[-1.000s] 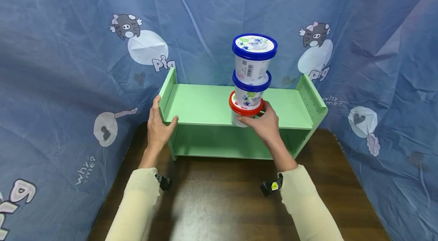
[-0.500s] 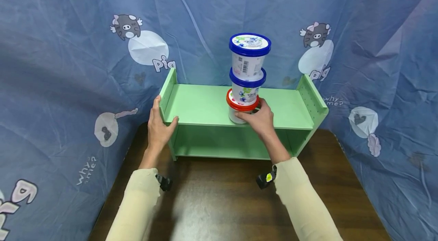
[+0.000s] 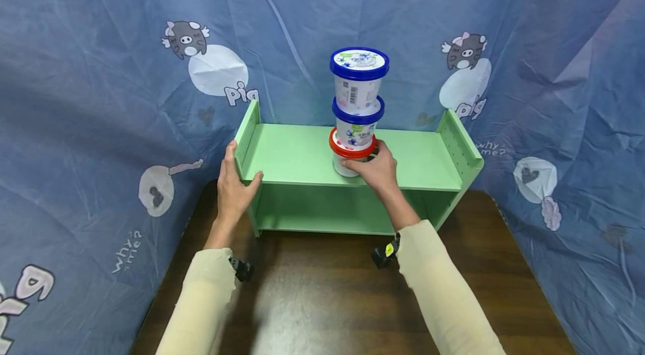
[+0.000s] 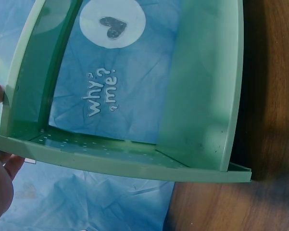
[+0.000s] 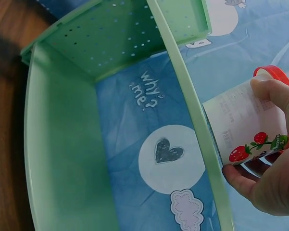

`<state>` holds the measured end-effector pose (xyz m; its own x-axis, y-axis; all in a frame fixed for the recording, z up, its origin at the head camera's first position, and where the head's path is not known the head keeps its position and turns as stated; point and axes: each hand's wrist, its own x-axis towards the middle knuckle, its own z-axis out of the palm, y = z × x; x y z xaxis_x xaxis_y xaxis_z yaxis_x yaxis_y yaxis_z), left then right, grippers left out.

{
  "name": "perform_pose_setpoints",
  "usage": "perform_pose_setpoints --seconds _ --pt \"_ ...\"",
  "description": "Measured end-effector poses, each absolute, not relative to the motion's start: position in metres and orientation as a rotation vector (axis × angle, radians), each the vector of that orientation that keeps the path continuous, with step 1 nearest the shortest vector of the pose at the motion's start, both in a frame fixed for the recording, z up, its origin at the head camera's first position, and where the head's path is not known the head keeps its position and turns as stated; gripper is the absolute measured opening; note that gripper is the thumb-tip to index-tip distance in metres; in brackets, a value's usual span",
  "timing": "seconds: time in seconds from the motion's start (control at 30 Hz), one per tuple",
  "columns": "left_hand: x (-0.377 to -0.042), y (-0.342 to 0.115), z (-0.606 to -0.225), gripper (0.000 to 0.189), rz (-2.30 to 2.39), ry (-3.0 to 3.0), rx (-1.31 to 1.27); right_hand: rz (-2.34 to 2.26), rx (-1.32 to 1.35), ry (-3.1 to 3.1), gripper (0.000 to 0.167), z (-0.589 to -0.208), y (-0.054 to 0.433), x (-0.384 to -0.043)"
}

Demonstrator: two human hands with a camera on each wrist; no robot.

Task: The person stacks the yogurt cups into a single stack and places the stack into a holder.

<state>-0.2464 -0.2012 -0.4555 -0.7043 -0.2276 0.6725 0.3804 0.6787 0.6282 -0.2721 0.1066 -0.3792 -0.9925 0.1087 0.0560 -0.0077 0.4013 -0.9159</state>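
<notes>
In the head view, three white yogurt tubs stand stacked near the front of the upper board. At the bottom is a red-lidded tub point(image 3: 345, 164), gripped from the right by my right hand point(image 3: 380, 169). On it sits a blue-lidded tub point(image 3: 355, 132), with another blue-lidded tub point(image 3: 356, 92) on top. The right wrist view shows strawberries printed on the bottom tub point(image 5: 245, 120), its base right at the board's edge. My left hand point(image 3: 234, 190) holds the left side panel of the green shelf point(image 3: 297, 153), thumb at the front edge and fingers outside.
The two-level shelf stands on a dark brown wooden table point(image 3: 312, 293). Its right side panel point(image 3: 459, 148) rises above the upper board. Behind and around the table hangs a blue curtain point(image 3: 302, 24) printed with pigs.
My right hand and the tub stack have moved left and slightly back over the upper board. The left hand has stayed at the side panel.
</notes>
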Motion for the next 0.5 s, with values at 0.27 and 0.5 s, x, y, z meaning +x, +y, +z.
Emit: perform_pose_setpoints --seconds 0.27,0.5 --pt "-0.2463 -0.2007 -0.4560 0.088 -1.017 -2.127 -0.121 1.637 -0.097 -2.555 0.086 -0.3800 0.1054 -0.2738" --pt "-0.2463 -0.2015 -0.4557 0.088 -1.019 -2.133 -0.118 1.639 -0.108 -2.554 0.086 -0.3802 0.1042 -0.2743"
